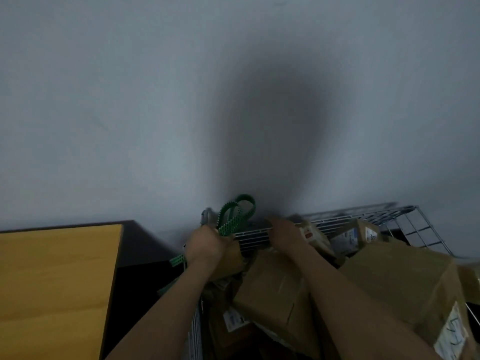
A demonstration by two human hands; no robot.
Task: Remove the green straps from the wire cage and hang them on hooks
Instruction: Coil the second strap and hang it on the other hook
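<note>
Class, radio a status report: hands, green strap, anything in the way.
Left hand gripping green strap at wire cage corner. Right hand holding its top rail. Cardboard boxes fill the cage; no hooks visible.

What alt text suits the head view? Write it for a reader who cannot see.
A person's left hand grips a looped green strap at the corner of a wire cage, while the right hand sits on the cage's top edge. The cage holds cardboard boxes and stands against a grey wall, beside a yellow tabletop.
</note>
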